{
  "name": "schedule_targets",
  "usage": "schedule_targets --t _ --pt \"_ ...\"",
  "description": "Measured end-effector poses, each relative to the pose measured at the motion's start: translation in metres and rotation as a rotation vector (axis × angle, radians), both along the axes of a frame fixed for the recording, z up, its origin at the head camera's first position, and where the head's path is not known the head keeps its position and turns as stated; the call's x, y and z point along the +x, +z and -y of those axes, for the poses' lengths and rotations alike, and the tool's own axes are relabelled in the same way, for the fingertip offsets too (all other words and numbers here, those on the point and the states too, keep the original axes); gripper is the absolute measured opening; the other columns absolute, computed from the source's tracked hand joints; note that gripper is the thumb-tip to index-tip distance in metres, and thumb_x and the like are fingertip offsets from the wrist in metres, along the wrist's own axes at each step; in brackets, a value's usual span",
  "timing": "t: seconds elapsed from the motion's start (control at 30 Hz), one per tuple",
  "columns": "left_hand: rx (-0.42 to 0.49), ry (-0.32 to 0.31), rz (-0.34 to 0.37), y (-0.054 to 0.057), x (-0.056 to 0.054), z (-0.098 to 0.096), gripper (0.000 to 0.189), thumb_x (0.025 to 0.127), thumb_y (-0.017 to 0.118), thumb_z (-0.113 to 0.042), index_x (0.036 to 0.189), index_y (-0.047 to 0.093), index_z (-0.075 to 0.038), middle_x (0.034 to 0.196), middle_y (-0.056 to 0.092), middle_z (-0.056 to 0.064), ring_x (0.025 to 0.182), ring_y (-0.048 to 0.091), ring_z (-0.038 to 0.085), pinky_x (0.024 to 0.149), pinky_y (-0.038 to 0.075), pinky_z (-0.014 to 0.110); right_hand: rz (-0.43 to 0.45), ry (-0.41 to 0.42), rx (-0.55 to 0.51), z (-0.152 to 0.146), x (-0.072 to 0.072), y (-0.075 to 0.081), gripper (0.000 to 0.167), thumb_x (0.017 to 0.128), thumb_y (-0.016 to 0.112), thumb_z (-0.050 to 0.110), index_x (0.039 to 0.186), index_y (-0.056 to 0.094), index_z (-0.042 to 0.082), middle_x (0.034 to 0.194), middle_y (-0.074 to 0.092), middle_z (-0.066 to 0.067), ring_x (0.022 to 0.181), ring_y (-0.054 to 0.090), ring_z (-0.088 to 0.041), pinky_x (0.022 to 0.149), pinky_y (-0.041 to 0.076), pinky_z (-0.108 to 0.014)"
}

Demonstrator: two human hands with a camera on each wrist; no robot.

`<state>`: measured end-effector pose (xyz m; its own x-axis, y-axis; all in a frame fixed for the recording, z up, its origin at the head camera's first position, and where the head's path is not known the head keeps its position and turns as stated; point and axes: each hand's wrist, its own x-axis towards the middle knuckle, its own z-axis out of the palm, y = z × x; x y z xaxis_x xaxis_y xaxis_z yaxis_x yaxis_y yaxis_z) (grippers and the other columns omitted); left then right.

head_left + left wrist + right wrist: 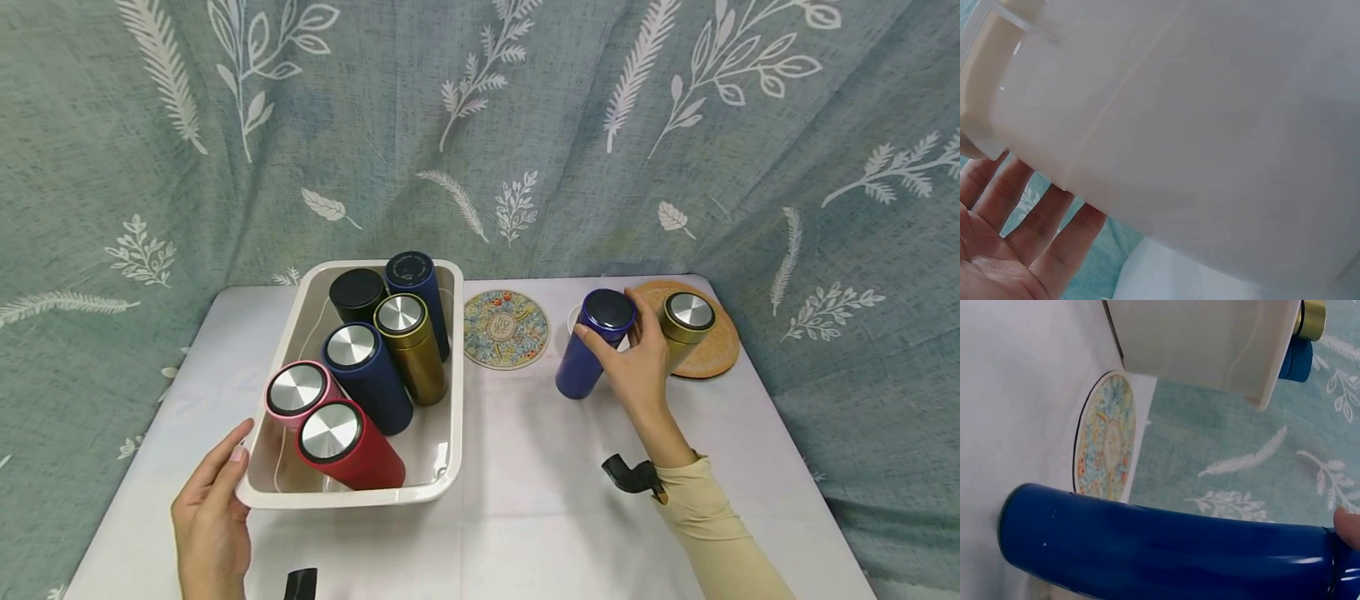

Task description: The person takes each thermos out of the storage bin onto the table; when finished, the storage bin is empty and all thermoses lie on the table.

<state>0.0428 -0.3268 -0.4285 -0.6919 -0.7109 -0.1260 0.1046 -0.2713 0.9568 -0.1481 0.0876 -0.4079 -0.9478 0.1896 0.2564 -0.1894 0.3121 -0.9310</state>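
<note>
My right hand (pixel 637 354) pinches a glossy blue bottle (pixel 581 362) near its black-topped lid, thumb on one side and fingers on the other. In the right wrist view the bottle (pixel 1166 544) lies across the frame, its base close to the tabletop; I cannot tell if they touch. At the far left my left hand (pixel 213 508) rests on the front-left corner of a white tub (pixel 360 498). Its fingers (pixel 1054 219) look straight against the tub wall in the left wrist view, their tips hidden. Inside stand red (pixel 367 454), pink (pixel 296 389), navy (pixel 375 387), gold (pixel 416 358) and black-topped (pixel 357 290) bottles.
A patterned round mat (pixel 506 329) lies right of the tub. Behind the blue bottle shows a white round piece (pixel 573 317), partly hidden. A gold bottle (pixel 686 325) stands on an orange round mat (pixel 720 350) beyond my right hand. Patterned curtain (pixel 480 208) hangs behind the table.
</note>
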Motion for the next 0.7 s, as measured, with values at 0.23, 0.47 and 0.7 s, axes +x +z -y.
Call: schedule_targets --t 0.23,0.47,0.7 --pt "-0.001 0.002 -0.005 0.0007 -0.0002 0.0 0.039 0.098 0.063 -0.007 0.134 0.06 0.005 0.123 0.072 -0.002 0.12 0.061 0.011 0.076 0.059 0.019 -0.015 0.024 0.004 -0.0021 0.0018 0.0039 0.082 0.081 0.086 0.022 0.151 0.044 0.011 0.154 0.047 -0.008 0.146 0.043 -0.024 0.123 0.031 -0.041" --pt "-0.001 0.003 -0.008 0.0016 0.0004 -0.0013 0.039 0.098 0.063 -0.006 0.134 0.06 0.005 0.123 0.072 -0.002 0.12 0.061 0.01 0.076 0.059 0.019 -0.037 0.018 0.022 -0.003 0.0027 0.004 0.078 0.081 0.086 0.023 0.148 0.049 0.012 0.15 0.052 -0.009 0.143 0.048 -0.024 0.122 0.034 -0.041" --pt "0.0 -0.001 0.0 0.002 -0.0004 -0.0009 0.039 0.097 0.064 -0.007 0.134 0.06 0.004 0.123 0.072 -0.002 0.119 0.062 0.01 0.076 0.059 0.019 -0.054 0.035 0.0 -0.0042 0.0037 0.0065 0.076 0.081 0.086 0.02 0.147 0.049 0.011 0.151 0.051 -0.008 0.144 0.047 -0.023 0.122 0.033 -0.036"
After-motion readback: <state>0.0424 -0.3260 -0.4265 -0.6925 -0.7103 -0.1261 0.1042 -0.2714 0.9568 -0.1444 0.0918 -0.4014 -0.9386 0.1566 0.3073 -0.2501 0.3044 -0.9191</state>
